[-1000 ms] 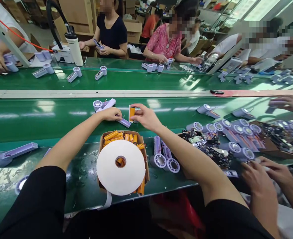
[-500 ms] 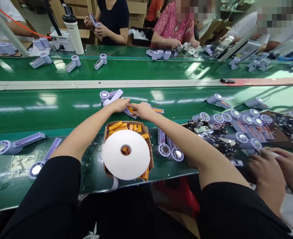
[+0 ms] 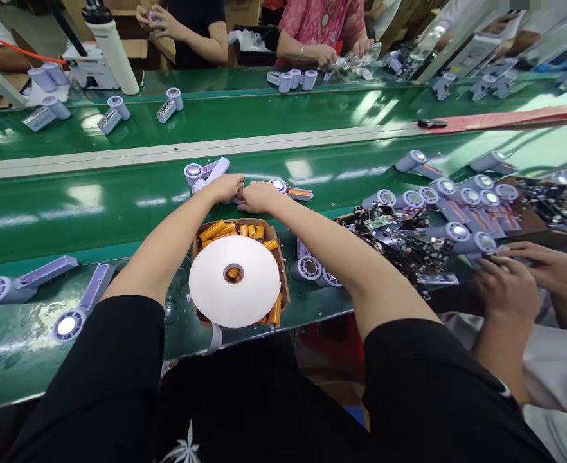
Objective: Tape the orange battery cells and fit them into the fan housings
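My left hand [image 3: 228,187] and my right hand [image 3: 260,197] meet over the near green belt, fingers closed around a lilac handheld-fan housing [image 3: 238,200]. Most of that housing is hidden under them. Just left of my left hand lie other lilac fan housings [image 3: 220,168], one across another. To the right of my right hand is a fan housing with an orange battery in its open handle [image 3: 299,193]. In front of me, a large white tape roll [image 3: 211,289] rests on a cardboard box [image 3: 286,286] holding several orange wrapped batteries [image 3: 213,229].
Two fan housings [image 3: 69,323] lie at the left of the bench. Under my right forearm are more housings [image 3: 308,267]. At right sit a heap of black circuit parts [image 3: 399,241] and a co-worker's hands [image 3: 510,280]. Other people sit across the far belt [image 3: 245,116].
The view has tilted and shifted slightly. My hands stay together at the same housing, but the orange battery seen between them before is now covered by my fingers.
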`<action>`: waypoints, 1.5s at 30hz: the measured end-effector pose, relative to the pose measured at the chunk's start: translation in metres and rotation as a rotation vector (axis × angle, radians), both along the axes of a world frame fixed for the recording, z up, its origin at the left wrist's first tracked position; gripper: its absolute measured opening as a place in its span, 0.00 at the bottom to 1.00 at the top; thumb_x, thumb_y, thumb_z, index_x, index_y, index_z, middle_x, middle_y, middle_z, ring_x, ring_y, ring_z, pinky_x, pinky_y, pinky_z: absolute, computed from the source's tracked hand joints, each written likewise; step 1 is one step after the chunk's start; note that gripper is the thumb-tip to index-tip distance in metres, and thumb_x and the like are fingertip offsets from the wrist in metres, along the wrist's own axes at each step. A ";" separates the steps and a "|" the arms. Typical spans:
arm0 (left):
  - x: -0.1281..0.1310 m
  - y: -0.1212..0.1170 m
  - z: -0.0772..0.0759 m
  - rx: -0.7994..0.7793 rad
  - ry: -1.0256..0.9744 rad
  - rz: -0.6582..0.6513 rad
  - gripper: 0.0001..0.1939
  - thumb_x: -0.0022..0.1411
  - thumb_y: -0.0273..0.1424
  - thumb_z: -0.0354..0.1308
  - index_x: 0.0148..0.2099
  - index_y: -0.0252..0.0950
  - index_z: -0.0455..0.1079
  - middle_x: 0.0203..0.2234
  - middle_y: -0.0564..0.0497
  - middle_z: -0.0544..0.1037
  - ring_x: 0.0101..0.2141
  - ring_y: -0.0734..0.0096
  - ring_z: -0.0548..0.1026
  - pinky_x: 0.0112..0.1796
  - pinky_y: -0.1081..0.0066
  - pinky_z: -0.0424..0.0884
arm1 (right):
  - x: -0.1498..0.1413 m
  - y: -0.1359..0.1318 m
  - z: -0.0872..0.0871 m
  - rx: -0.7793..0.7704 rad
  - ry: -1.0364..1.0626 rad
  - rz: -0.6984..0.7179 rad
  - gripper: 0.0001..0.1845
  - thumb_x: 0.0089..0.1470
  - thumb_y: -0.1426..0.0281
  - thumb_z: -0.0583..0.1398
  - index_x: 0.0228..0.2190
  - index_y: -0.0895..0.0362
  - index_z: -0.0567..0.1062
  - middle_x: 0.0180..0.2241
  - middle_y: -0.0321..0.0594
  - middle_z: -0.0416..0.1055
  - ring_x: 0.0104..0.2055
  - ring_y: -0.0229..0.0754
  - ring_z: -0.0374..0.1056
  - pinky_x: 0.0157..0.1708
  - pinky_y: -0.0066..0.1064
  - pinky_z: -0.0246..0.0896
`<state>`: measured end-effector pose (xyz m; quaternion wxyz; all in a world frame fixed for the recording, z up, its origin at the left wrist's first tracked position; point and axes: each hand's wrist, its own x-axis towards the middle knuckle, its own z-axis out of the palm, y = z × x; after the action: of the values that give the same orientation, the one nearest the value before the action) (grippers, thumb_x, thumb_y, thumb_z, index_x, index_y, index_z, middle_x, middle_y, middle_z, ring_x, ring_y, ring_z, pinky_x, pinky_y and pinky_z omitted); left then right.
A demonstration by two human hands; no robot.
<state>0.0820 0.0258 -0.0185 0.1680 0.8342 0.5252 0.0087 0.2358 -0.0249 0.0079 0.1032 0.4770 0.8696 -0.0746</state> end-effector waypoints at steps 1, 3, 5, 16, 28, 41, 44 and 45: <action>0.004 0.000 0.004 0.010 0.001 0.013 0.14 0.77 0.31 0.51 0.55 0.36 0.76 0.48 0.42 0.85 0.49 0.57 0.81 0.51 0.67 0.71 | 0.002 0.000 0.007 -0.014 -0.006 0.002 0.25 0.67 0.59 0.67 0.58 0.62 0.84 0.56 0.68 0.82 0.56 0.70 0.80 0.53 0.50 0.72; 0.008 -0.006 0.016 0.046 -0.007 0.043 0.15 0.76 0.30 0.53 0.57 0.34 0.76 0.51 0.39 0.84 0.53 0.55 0.80 0.54 0.64 0.71 | 0.015 -0.007 0.025 -0.015 0.008 -0.016 0.26 0.68 0.59 0.66 0.63 0.58 0.82 0.55 0.62 0.84 0.55 0.68 0.81 0.53 0.50 0.72; 0.004 -0.024 0.033 0.121 -0.034 0.077 0.19 0.75 0.31 0.55 0.63 0.31 0.73 0.59 0.33 0.80 0.60 0.50 0.76 0.61 0.59 0.68 | 0.037 -0.030 0.045 0.038 0.123 -0.048 0.28 0.72 0.59 0.62 0.67 0.54 0.78 0.56 0.57 0.84 0.55 0.64 0.81 0.53 0.50 0.72; -0.113 -0.273 0.076 0.061 0.032 -0.578 0.54 0.60 0.36 0.75 0.81 0.47 0.53 0.78 0.42 0.63 0.75 0.36 0.59 0.71 0.45 0.61 | 0.114 -0.234 0.066 0.027 0.920 -0.094 0.14 0.67 0.61 0.64 0.44 0.52 0.90 0.38 0.38 0.89 0.34 0.42 0.82 0.34 0.30 0.72; -0.160 -0.348 0.046 0.462 -0.466 -0.163 0.37 0.65 0.41 0.73 0.69 0.47 0.59 0.60 0.42 0.74 0.71 0.39 0.63 0.68 0.35 0.66 | 0.087 -0.177 0.014 0.154 0.781 -0.139 0.22 0.65 0.63 0.66 0.57 0.57 0.84 0.58 0.52 0.83 0.60 0.58 0.77 0.65 0.55 0.70; -0.155 -0.378 0.017 0.522 -0.447 -0.057 0.37 0.66 0.38 0.72 0.70 0.44 0.58 0.60 0.39 0.75 0.69 0.41 0.62 0.68 0.38 0.66 | 0.063 -0.062 0.022 -0.241 0.220 0.165 0.20 0.50 0.71 0.71 0.46 0.50 0.91 0.60 0.47 0.78 0.63 0.61 0.71 0.72 0.55 0.60; -0.153 -0.379 0.019 0.591 -0.411 -0.043 0.38 0.65 0.37 0.73 0.71 0.45 0.59 0.60 0.40 0.77 0.68 0.40 0.63 0.67 0.39 0.67 | 0.067 -0.069 0.024 -0.268 0.468 0.126 0.18 0.52 0.63 0.73 0.46 0.52 0.90 0.59 0.48 0.80 0.65 0.61 0.71 0.73 0.59 0.57; -0.152 -0.380 0.021 0.624 -0.391 -0.033 0.38 0.65 0.36 0.73 0.71 0.45 0.60 0.59 0.40 0.79 0.68 0.40 0.64 0.66 0.39 0.67 | 0.067 -0.078 0.025 -0.275 0.632 0.091 0.20 0.55 0.59 0.73 0.48 0.53 0.89 0.59 0.48 0.81 0.64 0.60 0.72 0.73 0.59 0.58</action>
<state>-0.0696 -0.3547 0.0020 0.0026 0.8362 0.4418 0.3249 0.3032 -0.1033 0.0334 -0.1046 0.3729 0.8607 -0.3306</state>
